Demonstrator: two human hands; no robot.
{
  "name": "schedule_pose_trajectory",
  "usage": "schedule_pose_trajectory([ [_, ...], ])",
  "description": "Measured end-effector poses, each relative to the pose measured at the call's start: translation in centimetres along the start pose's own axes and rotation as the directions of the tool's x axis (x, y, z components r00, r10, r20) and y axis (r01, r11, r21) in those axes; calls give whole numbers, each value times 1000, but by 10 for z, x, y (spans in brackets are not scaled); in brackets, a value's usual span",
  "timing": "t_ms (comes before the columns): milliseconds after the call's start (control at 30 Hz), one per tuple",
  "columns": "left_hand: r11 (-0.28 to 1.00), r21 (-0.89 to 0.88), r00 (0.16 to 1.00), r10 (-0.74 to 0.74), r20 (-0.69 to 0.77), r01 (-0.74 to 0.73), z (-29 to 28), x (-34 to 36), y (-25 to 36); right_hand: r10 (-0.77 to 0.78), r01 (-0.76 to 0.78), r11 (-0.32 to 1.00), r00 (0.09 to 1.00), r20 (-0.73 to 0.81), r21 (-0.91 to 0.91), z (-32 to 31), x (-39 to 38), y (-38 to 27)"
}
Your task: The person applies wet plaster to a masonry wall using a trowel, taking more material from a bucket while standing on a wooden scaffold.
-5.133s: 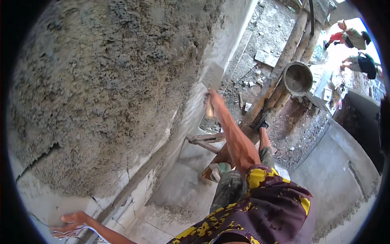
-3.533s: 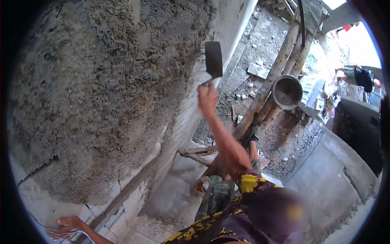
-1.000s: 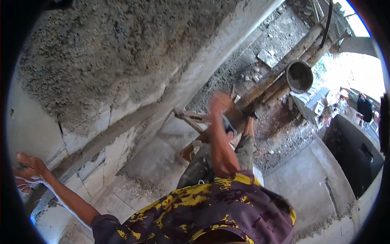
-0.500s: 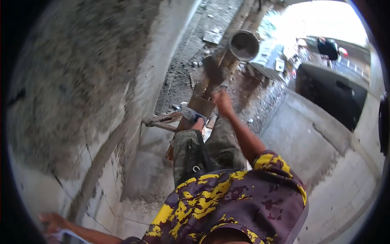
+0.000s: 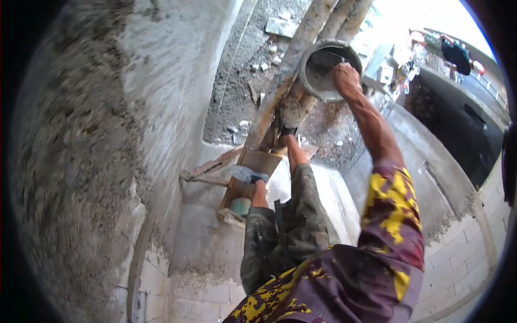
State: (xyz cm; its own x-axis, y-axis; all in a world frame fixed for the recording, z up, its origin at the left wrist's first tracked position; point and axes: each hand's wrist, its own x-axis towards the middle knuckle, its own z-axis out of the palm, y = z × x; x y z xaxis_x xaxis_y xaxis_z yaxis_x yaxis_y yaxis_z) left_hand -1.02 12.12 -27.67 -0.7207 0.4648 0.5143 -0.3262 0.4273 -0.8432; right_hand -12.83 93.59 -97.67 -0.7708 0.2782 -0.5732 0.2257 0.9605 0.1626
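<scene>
Right hand: the right hand (image 5: pixel 346 78) reaches down into a grey mortar bucket (image 5: pixel 325 69) perched on log poles (image 5: pixel 285 81); its grip and any tool cannot be made out.
Left hand: out of frame.
Surface: rough fresh render coats the wall (image 5: pixel 91 161); block courses show below.
Room: rubble-strewn ground lies far beneath a wooden board (image 5: pixel 253 172) underfoot.
Hidden: the fingers, behind the bucket rim.
Change: half a second ago the bucket sat farther off; the left hand showed at the lower edge.
</scene>
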Motion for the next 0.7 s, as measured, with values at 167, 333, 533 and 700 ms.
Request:
schedule_pose_trajectory([
  [167,995,72,997,73,31,-75,-38,49,-12,-122,82,971,978,171,225,5,-73,1],
  [333,1000,16,999,-13,48,12,-16,14,42,212,-225,819,973,85,529,84,-51,8],
  [533,998,49,1000,27,-11,-26,-2,38,24,127,-336,399,942,311,853,90,-77,-69],
  [700,999,43,999,0,-44,2,8,26,19,-86,-480,-48,875,475,876,94,-57,-49],
])
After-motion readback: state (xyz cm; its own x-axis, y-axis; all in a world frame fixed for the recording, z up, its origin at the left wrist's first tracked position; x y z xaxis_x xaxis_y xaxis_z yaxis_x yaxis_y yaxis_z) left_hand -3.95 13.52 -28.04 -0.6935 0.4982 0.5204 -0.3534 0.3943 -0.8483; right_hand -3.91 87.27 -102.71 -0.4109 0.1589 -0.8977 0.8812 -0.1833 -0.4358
